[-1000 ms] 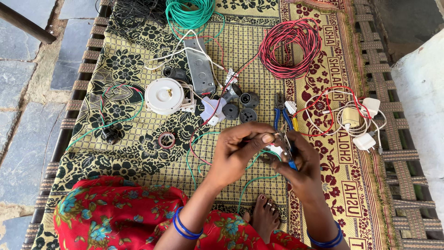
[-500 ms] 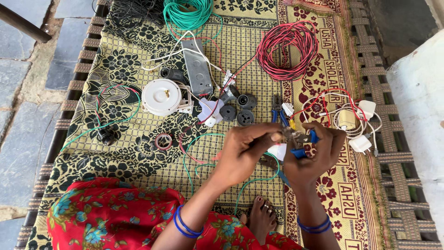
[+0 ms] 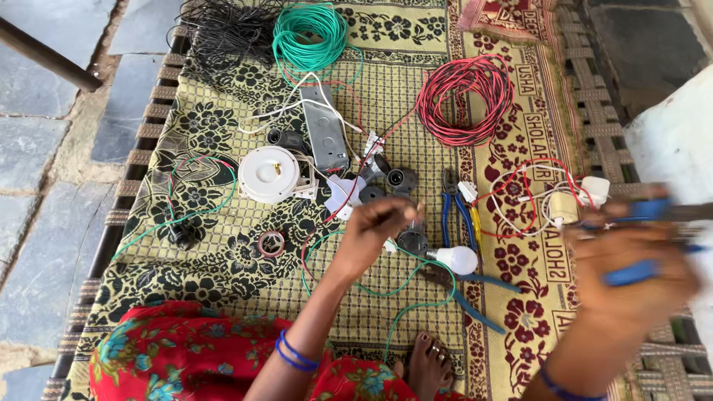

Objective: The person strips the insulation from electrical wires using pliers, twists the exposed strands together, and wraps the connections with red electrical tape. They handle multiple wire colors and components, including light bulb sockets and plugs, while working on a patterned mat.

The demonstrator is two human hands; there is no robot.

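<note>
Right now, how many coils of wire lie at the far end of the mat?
3. A black coil lies at the far left, a green coil right beside it, and a red coil further right. Others may be hidden beyond the top edge.

Everything lay on the patterned mat [image 3: 223, 260] around one landmark, the round ceiling plate [image 3: 269, 174]. Beyond the plate sat a wire coil [image 3: 310, 31], with a tangle of thin wire [image 3: 223, 26] to that coil's left. Just right of the plate lay a metal box [image 3: 325, 136]. Farther right lay another wire coil [image 3: 464, 100], pliers [image 3: 450, 204] and a bulb [image 3: 457, 259]. A tape ring [image 3: 271, 243] lay nearer than the plate.
</note>
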